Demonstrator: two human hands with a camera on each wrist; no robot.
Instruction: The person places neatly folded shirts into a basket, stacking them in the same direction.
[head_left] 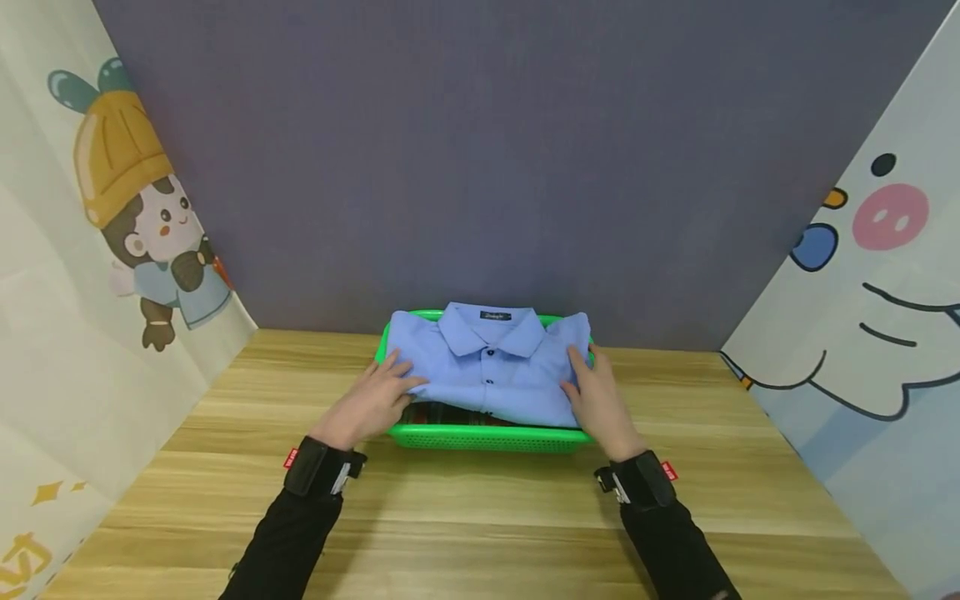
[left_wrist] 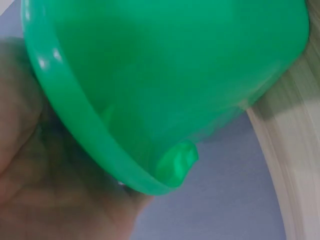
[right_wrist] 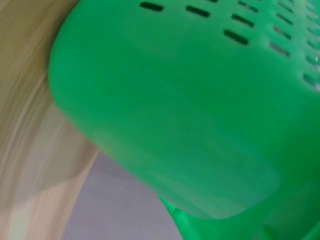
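A folded light-blue collared shirt (head_left: 487, 397) with dark buttons and a black neck label lies in a green plastic basket (head_left: 491, 438), collar toward the back. Beneath its front edge shows a strip of dark patterned cloth (head_left: 438, 413). My left hand (head_left: 372, 402) rests on the shirt's left edge, fingers spread and reaching over the basket's side. On the opposite edge, my right hand (head_left: 602, 408) touches the shirt with thumb and fingers apart. In the left wrist view the left hand (left_wrist: 60, 185) is blurred beside the basket's rim; the right wrist view shows only the slotted basket wall (right_wrist: 165, 90).
The basket stands on a wood-grain table (head_left: 480, 517) near its back edge. Behind it rises a dark grey-blue panel (head_left: 480, 167). Cartoon-printed sheets hang at the left (head_left: 45, 275) and right (head_left: 892, 333).
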